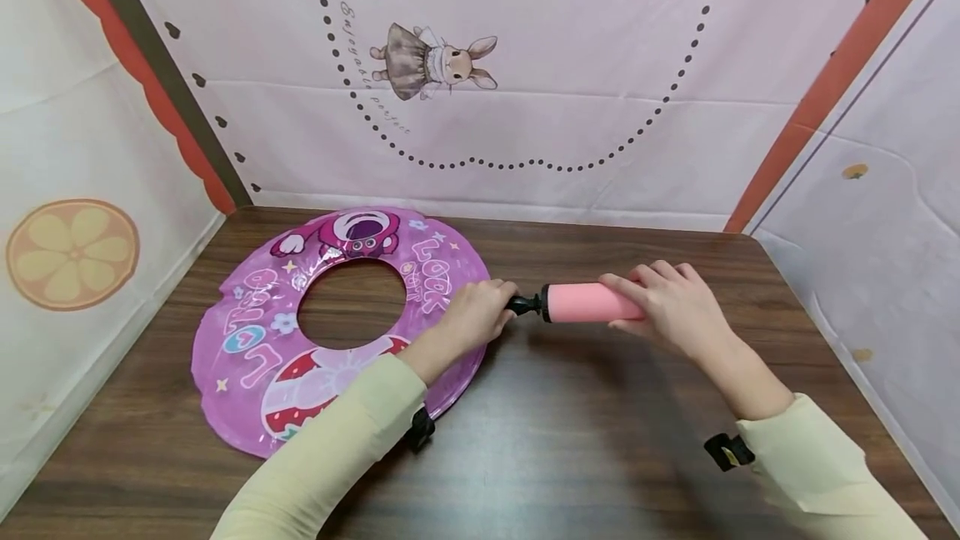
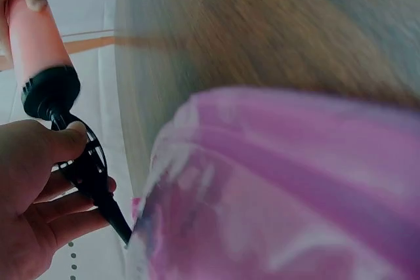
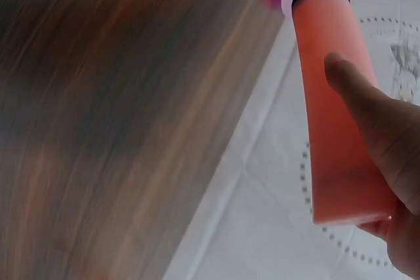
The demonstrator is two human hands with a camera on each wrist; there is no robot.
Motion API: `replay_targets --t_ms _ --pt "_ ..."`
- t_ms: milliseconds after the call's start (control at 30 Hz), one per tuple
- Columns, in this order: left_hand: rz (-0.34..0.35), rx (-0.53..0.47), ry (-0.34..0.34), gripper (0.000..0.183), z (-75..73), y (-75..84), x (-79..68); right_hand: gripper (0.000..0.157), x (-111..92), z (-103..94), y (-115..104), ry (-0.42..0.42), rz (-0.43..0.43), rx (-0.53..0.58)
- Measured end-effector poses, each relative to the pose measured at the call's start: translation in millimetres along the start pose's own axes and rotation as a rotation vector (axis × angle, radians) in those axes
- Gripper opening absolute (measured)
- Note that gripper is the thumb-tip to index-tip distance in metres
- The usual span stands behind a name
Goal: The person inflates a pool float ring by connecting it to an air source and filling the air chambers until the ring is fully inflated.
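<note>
Pump (image 1: pixel 585 303) above table (image 1: pixel 540 465), rabbit-print backdrop (image 1: pixel 570 32)

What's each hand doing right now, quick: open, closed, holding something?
Left hand: closed, holding the black end of the pink hand pump.
Right hand: closed, holding the pump's pink barrel.

1. At 6 o'clock from the pink pump (image 1: pixel 592 303), you have a wide lane across the tabletop (image 1: pixel 517 448), flanked by your left sleeve (image 1: pixel 326 452) at 8 and right sleeve (image 1: pixel 813 457) at 4.
2. At 9 o'clock, your left hand (image 1: pixel 478 311) and the purple ring (image 1: pixel 247 315) block passage; the ring's hole opens onto wood.
3. At 12 o'clock, a narrow strip ends at hanging cloth (image 1: pixel 570 140).
4. At 3 o'clock, your right hand (image 1: pixel 667 304) obstructs; beyond, room reaches the side cloth (image 1: pixel 885 273).
</note>
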State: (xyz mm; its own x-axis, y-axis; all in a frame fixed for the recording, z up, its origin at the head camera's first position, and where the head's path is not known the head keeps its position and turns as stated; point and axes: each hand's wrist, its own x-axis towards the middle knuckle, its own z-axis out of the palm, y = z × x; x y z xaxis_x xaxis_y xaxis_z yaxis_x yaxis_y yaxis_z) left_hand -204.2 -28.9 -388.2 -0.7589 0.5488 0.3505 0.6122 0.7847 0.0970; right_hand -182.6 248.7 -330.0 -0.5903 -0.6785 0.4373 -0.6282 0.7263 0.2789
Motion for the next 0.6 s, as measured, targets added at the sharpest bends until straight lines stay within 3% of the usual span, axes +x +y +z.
replay_targets --t_ms 100,200,433,600 --pt "0.0 0.0 -0.003 0.023 -0.3 -0.4 -0.3 0.06 -10.3 -6.9 11.2 0.02 0.005 0.015" --pt "0.003 0.005 0.011 0.024 -0.9 -0.8 -0.2 0.073 -21.6 -14.8 23.5 0.047 0.017 0.015" --pt "0.0 0.017 0.033 0.022 0.9 -8.1 -3.5 0.074 -51.7 -43.2 57.6 -0.028 0.107 0.027" --pt "0.019 0.023 0.073 0.02 4.3 -7.7 -1.7 0.08 -44.9 -38.5 51.1 0.019 0.091 0.003"
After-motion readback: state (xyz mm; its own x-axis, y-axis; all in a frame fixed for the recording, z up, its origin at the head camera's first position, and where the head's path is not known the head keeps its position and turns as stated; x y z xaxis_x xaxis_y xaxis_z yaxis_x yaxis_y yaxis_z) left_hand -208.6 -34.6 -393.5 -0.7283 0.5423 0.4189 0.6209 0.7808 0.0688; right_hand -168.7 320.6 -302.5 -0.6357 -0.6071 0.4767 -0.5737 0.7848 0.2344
